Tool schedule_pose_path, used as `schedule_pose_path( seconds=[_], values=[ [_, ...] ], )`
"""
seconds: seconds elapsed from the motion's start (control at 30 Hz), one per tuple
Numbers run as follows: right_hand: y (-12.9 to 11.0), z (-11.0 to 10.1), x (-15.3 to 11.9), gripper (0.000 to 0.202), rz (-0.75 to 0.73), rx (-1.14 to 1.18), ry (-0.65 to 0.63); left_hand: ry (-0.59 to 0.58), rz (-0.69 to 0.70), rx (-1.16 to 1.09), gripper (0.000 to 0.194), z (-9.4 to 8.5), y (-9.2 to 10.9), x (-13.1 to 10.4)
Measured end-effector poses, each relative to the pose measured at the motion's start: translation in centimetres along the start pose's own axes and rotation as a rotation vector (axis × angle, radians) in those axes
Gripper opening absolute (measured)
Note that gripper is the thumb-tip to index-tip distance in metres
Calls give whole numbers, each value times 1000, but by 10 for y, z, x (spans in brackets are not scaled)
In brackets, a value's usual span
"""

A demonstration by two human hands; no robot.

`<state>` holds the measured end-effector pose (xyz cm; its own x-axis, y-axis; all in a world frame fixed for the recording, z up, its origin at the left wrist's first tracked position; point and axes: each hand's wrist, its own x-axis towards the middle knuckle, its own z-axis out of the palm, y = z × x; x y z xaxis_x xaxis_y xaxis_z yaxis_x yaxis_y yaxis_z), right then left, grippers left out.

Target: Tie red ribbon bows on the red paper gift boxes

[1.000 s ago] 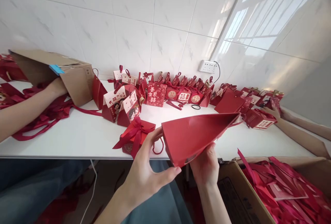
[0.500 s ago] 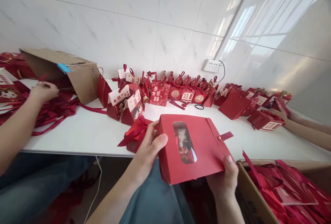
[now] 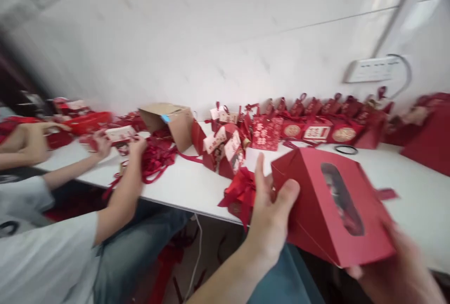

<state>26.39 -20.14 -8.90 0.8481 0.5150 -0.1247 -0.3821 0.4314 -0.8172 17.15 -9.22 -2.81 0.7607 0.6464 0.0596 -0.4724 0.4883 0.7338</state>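
I hold a red paper gift box (image 3: 316,215) with an oval clear window in front of me, over the white table's (image 3: 183,184) near edge. My left hand (image 3: 272,212) grips its left side, thumb on the front face. My right hand (image 3: 393,271) supports its lower right corner and is blurred. Just behind my left hand a small red box with a ribbon bow (image 3: 241,194) sits on the table.
Several finished red gift boxes (image 3: 309,128) line the tiled wall. A tipped cardboard carton (image 3: 172,121) and loose red ribbons (image 3: 156,159) lie to the left. A person in a white shirt (image 3: 45,252) sits on my left, hands (image 3: 117,144) working there. A wall socket (image 3: 372,70) is at upper right.
The view has swung left, bringing the neighbouring person into sight and losing the carton of flat boxes on the right. The window box has shifted right and tilted in my hands.
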Motion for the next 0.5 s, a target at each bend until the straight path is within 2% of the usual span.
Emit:
schedule_pose_path(
  seconds=[0.07, 0.2, 0.37, 0.5],
  values=[
    [-4, 0, 2, 45, 42, 61, -15, -59, -5, 14, 78, 7, 1, 1],
    [-7, -4, 7, 31, 111, 146, -65, -258, -65, 87, 62, 15, -4, 3],
    [-6, -19, 5, 21, 76, 151, -101, -315, -149, 107, 50, 20, -21, 10],
    [-9, -28, 4, 16, 98, 169, -40, -346, -188, 54, 45, 28, -31, 17]
  ],
)
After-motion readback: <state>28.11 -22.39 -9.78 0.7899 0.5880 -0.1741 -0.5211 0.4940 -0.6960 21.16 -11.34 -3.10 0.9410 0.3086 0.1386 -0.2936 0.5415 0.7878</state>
